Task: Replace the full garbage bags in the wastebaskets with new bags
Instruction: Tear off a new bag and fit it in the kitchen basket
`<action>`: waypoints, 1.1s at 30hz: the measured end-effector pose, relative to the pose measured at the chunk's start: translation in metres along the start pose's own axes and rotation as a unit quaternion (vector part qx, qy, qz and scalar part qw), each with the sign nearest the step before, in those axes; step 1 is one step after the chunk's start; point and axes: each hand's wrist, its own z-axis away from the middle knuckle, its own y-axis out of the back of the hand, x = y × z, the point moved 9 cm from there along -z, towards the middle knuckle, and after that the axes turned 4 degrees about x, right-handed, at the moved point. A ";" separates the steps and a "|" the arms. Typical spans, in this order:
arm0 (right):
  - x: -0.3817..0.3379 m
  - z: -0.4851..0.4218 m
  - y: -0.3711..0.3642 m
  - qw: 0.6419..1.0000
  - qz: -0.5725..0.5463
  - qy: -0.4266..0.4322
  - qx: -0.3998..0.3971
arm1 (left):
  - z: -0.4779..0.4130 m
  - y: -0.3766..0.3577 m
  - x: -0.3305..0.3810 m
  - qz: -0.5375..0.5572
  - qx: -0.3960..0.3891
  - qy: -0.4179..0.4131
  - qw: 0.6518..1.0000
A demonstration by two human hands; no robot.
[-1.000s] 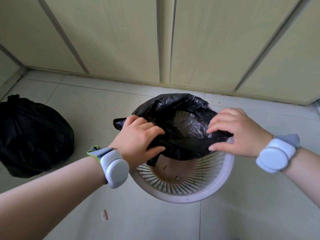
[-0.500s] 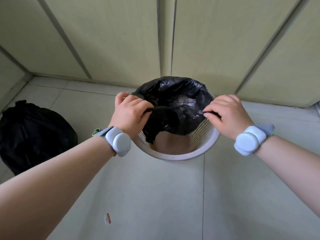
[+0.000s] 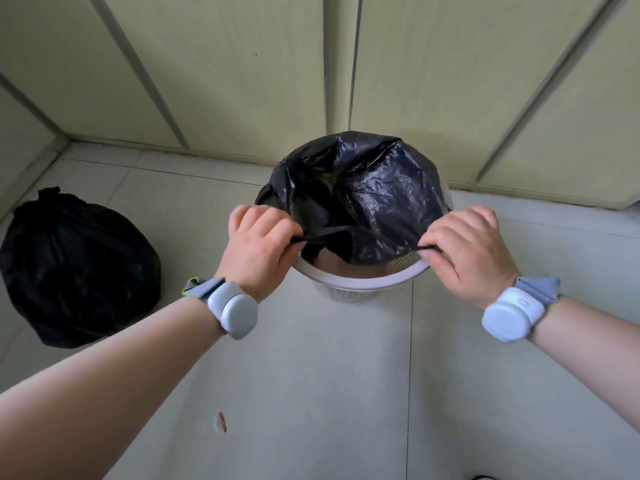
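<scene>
Your left hand (image 3: 258, 249) and right hand (image 3: 464, 252) pinch new bag (image 3: 363, 199) edge over basket (image 3: 363, 282); full bag (image 3: 76, 268) out beyond left hand; near rim uncovered

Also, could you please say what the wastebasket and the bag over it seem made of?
The wastebasket looks like white moulded plastic, matte, with a lattice wall. The new garbage bag seems thin black plastic film: glossy, crinkled, with highlights.

The far rim of the wastebasket (image 3: 360, 284) is hidden under the black bag (image 3: 377, 192).
</scene>
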 end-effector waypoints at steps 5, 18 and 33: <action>-0.007 0.023 -0.003 0.998 -0.018 0.047 -0.024 | 0.039 0.002 0.014 -0.002 -0.047 -0.101 0.994; 0.018 0.043 -0.036 0.991 0.056 -0.036 -0.117 | 0.057 -0.053 -0.015 0.039 -0.236 0.149 0.960; 0.124 0.010 -0.053 0.845 -0.097 -0.503 -0.154 | -0.015 -0.043 -0.046 0.051 -0.094 0.393 0.913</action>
